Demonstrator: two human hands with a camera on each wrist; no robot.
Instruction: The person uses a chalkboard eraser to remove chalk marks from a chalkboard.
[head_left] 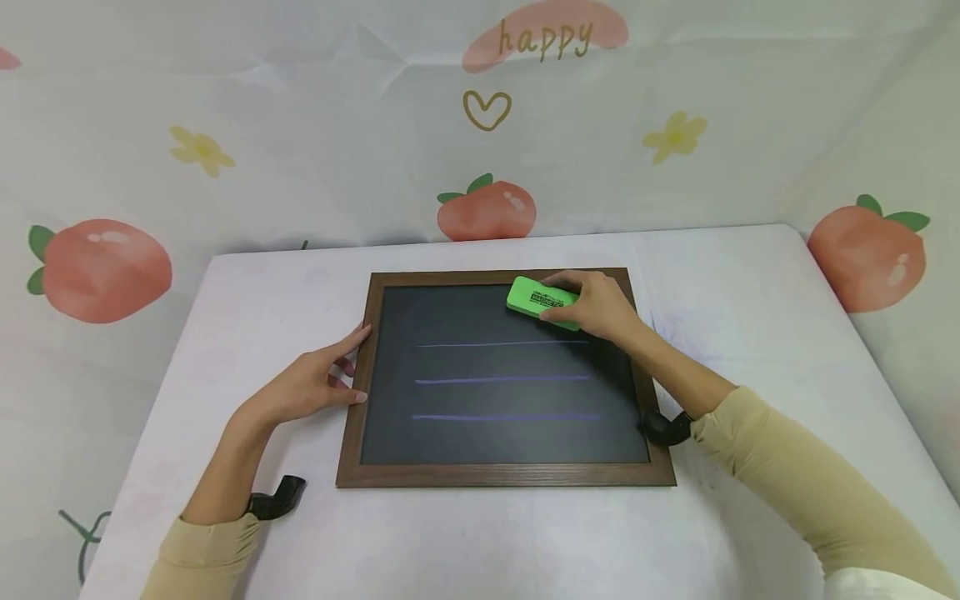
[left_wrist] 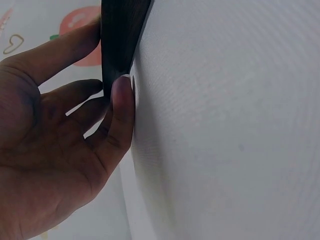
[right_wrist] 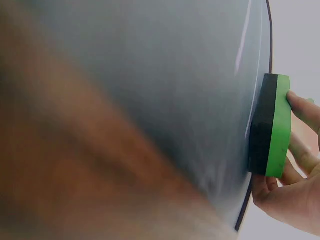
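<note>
A small blackboard (head_left: 495,317) in a brown wooden frame (head_left: 506,475) lies on the white table, with three purple lines (head_left: 502,379) across it. My left hand (head_left: 303,383) rests at the frame's left side, fingertips and thumb touching the edge; the left wrist view shows this hand (left_wrist: 65,135) against the dark frame edge (left_wrist: 120,45). Near the board's upper right, my right hand (head_left: 596,304) grips a green board eraser (head_left: 536,297) between thumb and fingers. In the right wrist view, the eraser's (right_wrist: 281,130) dark felt side faces the board surface, touching or very close.
The white table (head_left: 487,542) extends around the board on all sides. A black wrist strap piece (head_left: 277,497) sits at the left wrist and another (head_left: 666,427) at the right, over the frame's right edge. A printed cloth (head_left: 337,167) hangs behind.
</note>
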